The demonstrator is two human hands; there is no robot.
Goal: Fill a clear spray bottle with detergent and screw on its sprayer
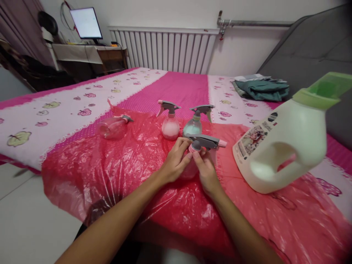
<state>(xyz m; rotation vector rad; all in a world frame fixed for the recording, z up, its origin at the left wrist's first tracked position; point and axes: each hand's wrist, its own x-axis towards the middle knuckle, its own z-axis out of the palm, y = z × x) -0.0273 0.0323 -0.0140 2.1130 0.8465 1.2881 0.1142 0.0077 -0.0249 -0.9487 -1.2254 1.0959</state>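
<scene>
Both my hands grip one small spray bottle standing on a red plastic sheet. Its grey trigger head points right with a pink nozzle tip. My left hand wraps the bottle's body from the left. The fingers of my right hand pinch the pink collar under the head. Behind it stand a pink-filled spray bottle and a pale green one. An empty-looking clear spray bottle lies on its side to the left.
A large white detergent jug with a green cap stands tilted at the right on the sheet. The bed has a pink patterned cover. Folded clothes lie far right. A radiator, desk and monitor stand behind.
</scene>
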